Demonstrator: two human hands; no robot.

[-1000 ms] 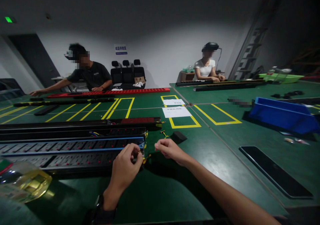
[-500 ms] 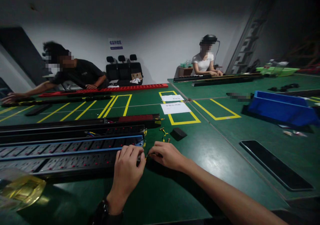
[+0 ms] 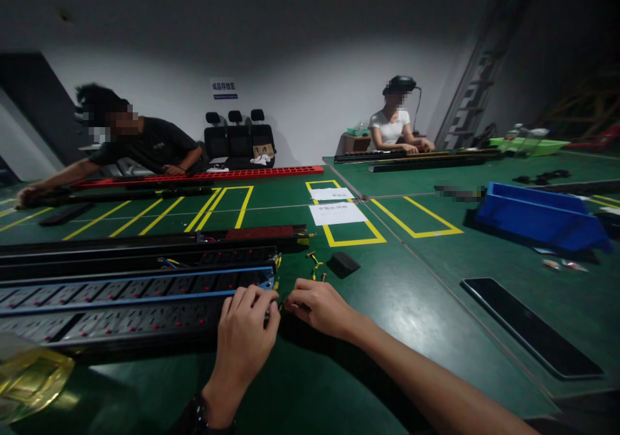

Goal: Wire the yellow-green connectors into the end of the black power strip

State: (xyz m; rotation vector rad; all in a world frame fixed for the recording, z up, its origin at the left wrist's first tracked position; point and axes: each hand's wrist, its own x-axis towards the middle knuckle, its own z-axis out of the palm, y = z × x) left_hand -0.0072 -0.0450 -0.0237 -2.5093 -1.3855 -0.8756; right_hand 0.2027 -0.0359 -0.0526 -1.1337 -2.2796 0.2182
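My left hand is closed over the right end of the nearest power strip, a long black bar with sockets and small red parts. Just beyond that end, my right hand is closed in a pinch. What its fingertips hold is too small and hidden to make out. Behind lies a second power strip with blue edges, with yellow-green wire showing at its end. Several short yellow-green wires lie on the green table past my right hand, beside a small black block.
More black strips lie behind on the left. A phone and a blue bin are to the right. Clear yellowish plastic sits at lower left. Two people work across the table near a red rail.
The view has shifted slightly. My hands keep nearly the same pose at the strip's end. Across the table, the left person's outstretched hand has moved a little.
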